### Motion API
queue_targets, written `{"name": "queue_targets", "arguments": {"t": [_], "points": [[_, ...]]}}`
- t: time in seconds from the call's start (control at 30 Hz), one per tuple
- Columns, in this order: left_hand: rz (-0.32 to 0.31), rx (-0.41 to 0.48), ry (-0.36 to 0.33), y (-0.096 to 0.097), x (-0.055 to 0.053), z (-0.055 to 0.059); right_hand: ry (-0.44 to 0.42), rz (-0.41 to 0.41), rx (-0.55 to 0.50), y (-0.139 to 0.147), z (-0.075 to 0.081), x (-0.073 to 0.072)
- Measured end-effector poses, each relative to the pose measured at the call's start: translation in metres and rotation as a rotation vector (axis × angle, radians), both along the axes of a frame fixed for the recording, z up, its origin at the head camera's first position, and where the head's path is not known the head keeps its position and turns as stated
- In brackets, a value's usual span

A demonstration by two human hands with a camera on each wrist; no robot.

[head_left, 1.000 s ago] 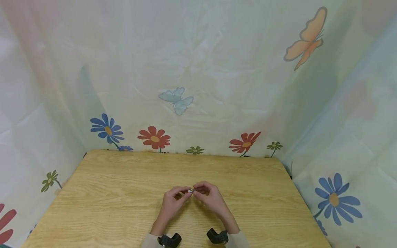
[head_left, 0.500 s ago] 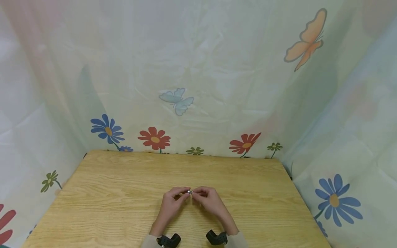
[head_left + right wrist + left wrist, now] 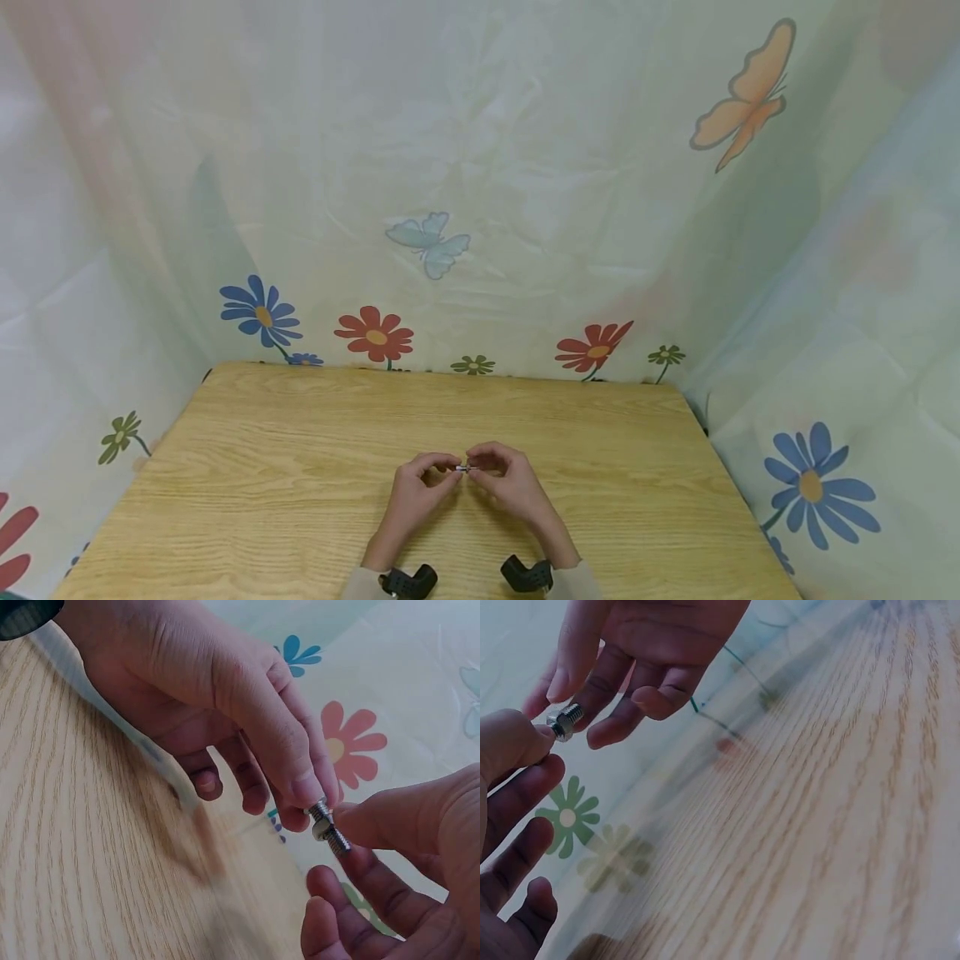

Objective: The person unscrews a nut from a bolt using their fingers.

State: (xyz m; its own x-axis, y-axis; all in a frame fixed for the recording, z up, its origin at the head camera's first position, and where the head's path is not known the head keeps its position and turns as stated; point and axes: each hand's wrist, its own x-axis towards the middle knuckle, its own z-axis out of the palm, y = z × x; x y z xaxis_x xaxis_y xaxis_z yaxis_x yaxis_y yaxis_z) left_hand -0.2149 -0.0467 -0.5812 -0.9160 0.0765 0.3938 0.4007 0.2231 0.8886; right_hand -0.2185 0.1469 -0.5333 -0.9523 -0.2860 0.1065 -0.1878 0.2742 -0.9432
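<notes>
**Right fingertips parted around a small threaded bolt**

At the left of the head view, smooth, faintly creased pale cloth (image 3: 60,333) meets a wooden table (image 3: 262,467) with fine wavy grain. Lower centre, the left hand (image 3: 420,492), placed much as half a second ago, pinches one end of the bolt (image 3: 339,841) between thumb and fingers. The bolt, just right of those fingertips, is shiny silver metal, finely ridged, with a faceted nut (image 3: 322,829) around it. Right of it, the right hand (image 3: 512,486) has changed: its thumb and forefinger, together half a second ago, now stand apart, bent about the bolt's free end; whether either touches, I cannot tell.
</notes>
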Motion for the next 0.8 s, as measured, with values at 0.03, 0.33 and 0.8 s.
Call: {"name": "queue_targets", "arguments": {"t": [0.03, 0.33, 0.8], "points": [[-0.002, 0.002, 0.006, 0.0002, 0.0002, 0.0001, -0.003, -0.011, -0.008, 0.0, 0.0007, 0.0005], [0.003, 0.018, -0.042, 0.0005, 0.0003, 0.0022, -0.144, 0.02, 0.11, 0.0024, -0.0015, -0.0026], [-0.006, 0.029, 0.001, 0.001, 0.0008, 0.0018, -0.071, 0.028, 0.021, 0.0026, 0.0011, -0.0002]]}}
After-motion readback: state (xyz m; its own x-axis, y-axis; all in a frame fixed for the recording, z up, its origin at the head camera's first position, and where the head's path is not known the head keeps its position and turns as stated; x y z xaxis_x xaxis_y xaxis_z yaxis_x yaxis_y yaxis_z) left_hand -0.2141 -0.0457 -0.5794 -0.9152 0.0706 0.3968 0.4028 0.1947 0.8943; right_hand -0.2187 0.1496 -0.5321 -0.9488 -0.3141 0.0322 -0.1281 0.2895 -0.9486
